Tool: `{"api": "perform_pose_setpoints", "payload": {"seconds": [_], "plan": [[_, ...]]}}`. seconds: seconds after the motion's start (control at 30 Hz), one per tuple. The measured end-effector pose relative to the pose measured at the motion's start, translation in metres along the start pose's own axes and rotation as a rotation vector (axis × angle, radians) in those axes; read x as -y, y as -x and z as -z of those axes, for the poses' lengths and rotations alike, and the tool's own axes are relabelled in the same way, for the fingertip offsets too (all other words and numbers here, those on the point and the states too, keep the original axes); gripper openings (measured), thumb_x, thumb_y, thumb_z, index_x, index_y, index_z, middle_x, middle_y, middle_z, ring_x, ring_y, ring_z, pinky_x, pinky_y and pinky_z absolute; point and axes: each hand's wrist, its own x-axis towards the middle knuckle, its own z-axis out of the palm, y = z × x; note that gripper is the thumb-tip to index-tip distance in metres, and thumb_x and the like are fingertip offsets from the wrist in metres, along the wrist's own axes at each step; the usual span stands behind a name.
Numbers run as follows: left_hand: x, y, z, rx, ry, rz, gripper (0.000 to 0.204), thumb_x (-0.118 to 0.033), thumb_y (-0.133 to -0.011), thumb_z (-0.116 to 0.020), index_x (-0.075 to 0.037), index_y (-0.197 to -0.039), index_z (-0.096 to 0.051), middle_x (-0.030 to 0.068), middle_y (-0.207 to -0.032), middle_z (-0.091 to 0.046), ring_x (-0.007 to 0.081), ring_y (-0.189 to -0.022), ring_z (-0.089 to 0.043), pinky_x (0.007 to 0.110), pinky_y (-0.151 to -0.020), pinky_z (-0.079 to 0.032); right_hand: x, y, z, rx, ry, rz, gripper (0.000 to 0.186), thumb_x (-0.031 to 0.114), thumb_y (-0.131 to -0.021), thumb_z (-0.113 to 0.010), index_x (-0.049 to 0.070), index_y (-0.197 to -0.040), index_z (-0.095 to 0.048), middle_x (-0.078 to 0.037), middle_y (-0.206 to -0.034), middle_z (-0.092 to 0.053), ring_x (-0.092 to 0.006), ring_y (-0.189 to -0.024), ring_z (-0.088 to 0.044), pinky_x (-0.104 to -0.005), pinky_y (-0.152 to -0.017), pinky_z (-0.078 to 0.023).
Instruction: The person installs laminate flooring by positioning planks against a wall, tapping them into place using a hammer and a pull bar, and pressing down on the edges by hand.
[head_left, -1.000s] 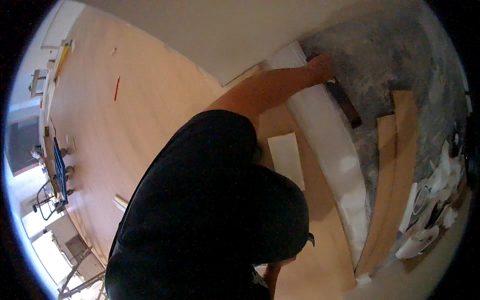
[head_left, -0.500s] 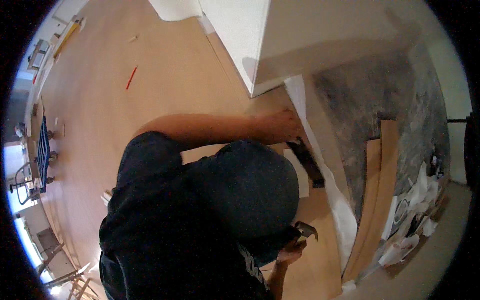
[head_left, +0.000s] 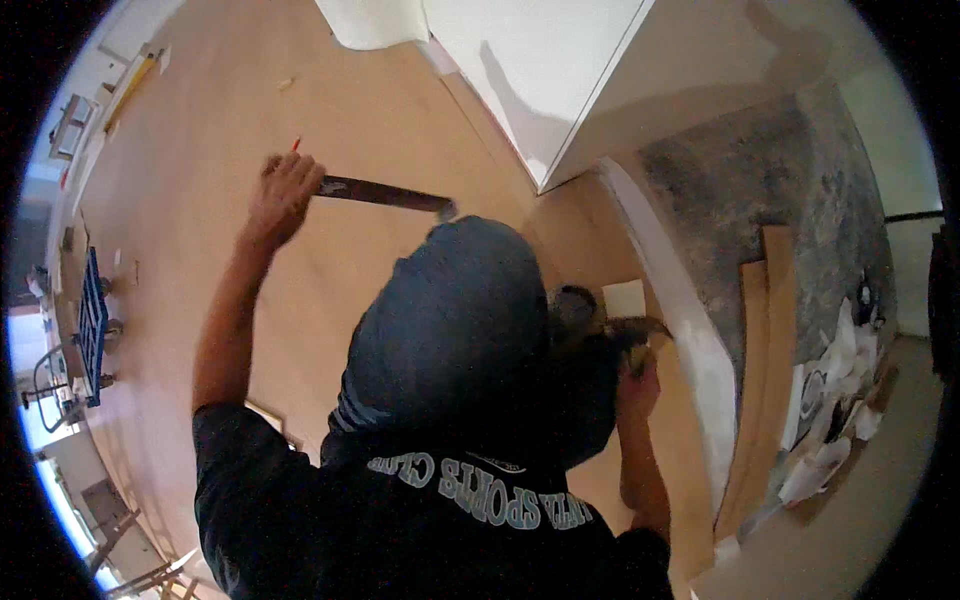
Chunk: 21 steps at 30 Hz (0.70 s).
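Neither my left hand nor my right hand shows. Below me a co-worker (head_left: 430,540) in a black T-shirt bends over, head under a grey covering (head_left: 440,310). The co-worker's left hand (head_left: 285,195) grips one end of a long dark metal bar (head_left: 385,195), held over the wood-look floor (head_left: 180,240). Their right hand (head_left: 637,385) holds a hammer-like tool (head_left: 645,328) beside a pale rectangular piece (head_left: 623,297). A white underlay strip (head_left: 700,370) runs along the flooring's edge. What lies beneath the co-worker's body is hidden.
A white wall corner (head_left: 540,100) stands ahead. On the right are bare concrete (head_left: 720,170), two loose planks (head_left: 770,360) and crumpled white scraps (head_left: 835,400). A blue wheeled trolley (head_left: 92,325) stands at the left, near a yellow tool (head_left: 130,90).
The co-worker's left hand has swung leftward from the wall, carrying the dark bar. Their right hand with the tool has risen, the body has shifted, and more wall corner shows.
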Motion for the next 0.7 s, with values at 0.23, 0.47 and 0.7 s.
{"api": "perform_pose_setpoints", "payload": {"seconds": [0.23, 0.47, 0.7], "plan": [[0.084, -0.055, -0.041, 0.286, -0.175, -0.668, 0.008, -0.019, -0.084, -0.064, -0.017, -0.091, -0.064, 0.0019, -0.106, -0.066, 0.0245, -0.117, -0.056, 0.05, -0.118, -0.031, 0.059, -0.064, -0.072, 0.179, 0.341, 0.357, 0.046, 0.033, -0.093, -0.068, 0.008, -0.13, -0.058, -0.018, -0.117, -0.069, -0.0407, -0.094, -0.069, -0.0474, -0.082, -0.056], [0.04, -0.117, -0.189, 0.395, -0.147, -0.96, 0.007, -0.02, -0.084, -0.066, -0.024, -0.084, -0.072, -0.0085, -0.099, -0.066, 0.0181, -0.124, -0.05, 0.045, -0.122, -0.026, 0.053, -0.071, -0.099, 0.221, 0.414, 0.432, 0.041, 0.027, -0.091, -0.068, 0.009, -0.126, -0.06, -0.016, -0.119, -0.069, -0.0392, -0.09, -0.07, -0.0473, -0.078, -0.057], [-0.033, -0.167, -0.299, 0.259, 0.171, -0.975, 0.011, -0.03, -0.086, -0.066, -0.025, -0.093, -0.073, -0.0007, -0.123, -0.058, 0.027, -0.137, -0.038, 0.046, -0.116, -0.033, 0.085, -0.087, -0.11, 0.182, 0.347, 0.307, 0.043, 0.028, -0.089, -0.069, 0.008, -0.127, -0.06, -0.02, -0.107, -0.072, -0.0386, -0.089, -0.071, -0.0473, -0.077, -0.058]]}}
